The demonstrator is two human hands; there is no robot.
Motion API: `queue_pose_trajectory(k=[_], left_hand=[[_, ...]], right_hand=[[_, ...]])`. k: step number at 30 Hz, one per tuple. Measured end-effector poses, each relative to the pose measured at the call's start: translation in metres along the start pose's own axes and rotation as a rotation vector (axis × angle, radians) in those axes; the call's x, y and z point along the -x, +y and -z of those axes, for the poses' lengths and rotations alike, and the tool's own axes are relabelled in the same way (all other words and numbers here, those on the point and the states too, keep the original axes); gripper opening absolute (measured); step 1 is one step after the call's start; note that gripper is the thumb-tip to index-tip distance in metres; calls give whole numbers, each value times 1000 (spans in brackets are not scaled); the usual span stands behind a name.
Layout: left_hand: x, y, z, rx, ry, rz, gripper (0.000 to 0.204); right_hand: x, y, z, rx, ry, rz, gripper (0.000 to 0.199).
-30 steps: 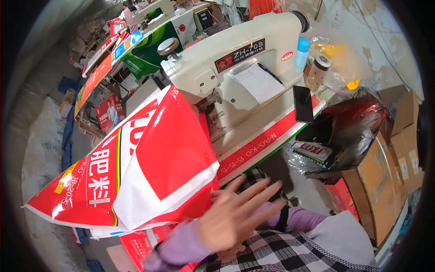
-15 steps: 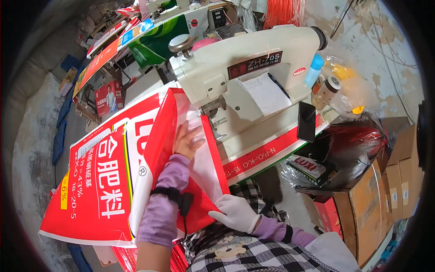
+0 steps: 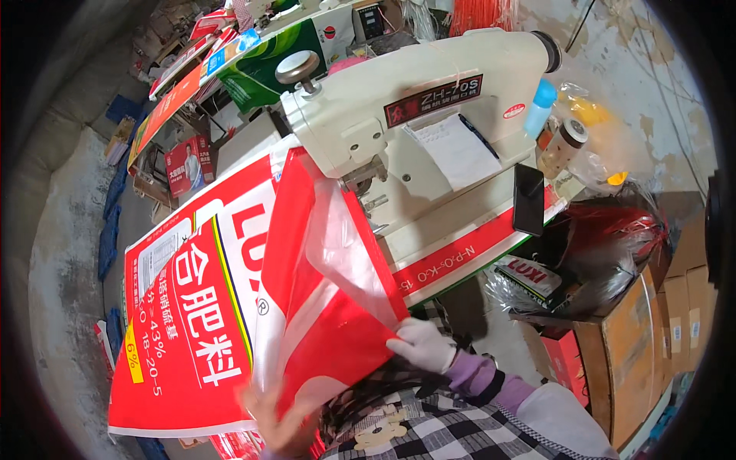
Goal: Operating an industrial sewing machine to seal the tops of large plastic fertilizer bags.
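A big red and white woven plastic sack (image 3: 195, 307) lies slantwise in front of me, its mouth edge under the needle area of a cream industrial sewing machine (image 3: 437, 61). My right hand (image 3: 423, 345), in a white glove, pinches the near corner of the sack's mouth. The red and whitish flap is spread open beside it. My left hand (image 3: 280, 425), bare and blurred by motion, is at the sack's near edge with its fingers apart, holding nothing I can see.
On the machine's bed lie a paper pad (image 3: 452, 149), a pen (image 3: 479, 136) and a black phone (image 3: 529, 199). A blue bottle (image 3: 540, 107) and a jar (image 3: 563, 146) stand to the right. Cardboard boxes (image 3: 625, 345) and plastic-wrapped bundles (image 3: 529, 280) sit lower right.
My left hand has come out of the sack's mouth and moved toward me. The right hand, still pinching the corner, has shifted slightly right and up, stretching the flap.
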State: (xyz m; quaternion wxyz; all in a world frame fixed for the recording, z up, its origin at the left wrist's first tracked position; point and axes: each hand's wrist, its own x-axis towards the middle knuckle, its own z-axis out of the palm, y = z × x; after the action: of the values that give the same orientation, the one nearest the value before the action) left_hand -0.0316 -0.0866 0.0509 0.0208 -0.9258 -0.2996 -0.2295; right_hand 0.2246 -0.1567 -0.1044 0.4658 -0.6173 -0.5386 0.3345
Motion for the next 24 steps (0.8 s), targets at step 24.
queue_pose_trajectory(k=[24], left_hand=[[239,-340,-30,1564,889,1883,69]], right_hand=[[-104,-91,-141,128,-631,359,36]])
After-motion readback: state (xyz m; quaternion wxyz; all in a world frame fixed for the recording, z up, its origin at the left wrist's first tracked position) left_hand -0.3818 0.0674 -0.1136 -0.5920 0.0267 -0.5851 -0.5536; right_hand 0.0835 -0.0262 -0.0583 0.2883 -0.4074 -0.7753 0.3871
